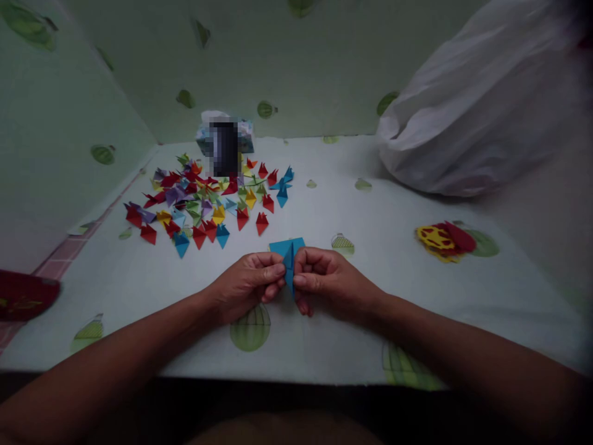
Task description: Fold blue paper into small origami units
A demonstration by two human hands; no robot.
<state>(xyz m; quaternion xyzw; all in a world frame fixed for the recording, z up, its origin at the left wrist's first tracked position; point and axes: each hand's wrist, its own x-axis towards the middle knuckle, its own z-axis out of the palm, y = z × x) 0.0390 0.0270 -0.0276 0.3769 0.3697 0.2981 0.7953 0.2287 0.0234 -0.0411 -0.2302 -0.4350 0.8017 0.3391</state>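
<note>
Between my two hands, near the middle of the table, is a narrow folded piece of blue origami paper (289, 256). My left hand (252, 281) pinches its left side between thumb and fingers. On the opposite edge, my right hand (331, 279) grips it the same way. A flat blue paper square (298, 242) lies on the table just behind, partly hidden by the folded piece and my fingers. Beyond my left hand spreads a pile of small folded paper pieces (199, 207) in red, blue, yellow, green and purple, each with pointed tips.
A tissue box (248, 137) stands by the back wall, with a blurred dark object (225, 148) before it. A big white plastic bag (454, 117) fills the back right. Red and yellow cut-out shapes (445, 241) lie at right, and a dark red item (28, 295) at the left edge.
</note>
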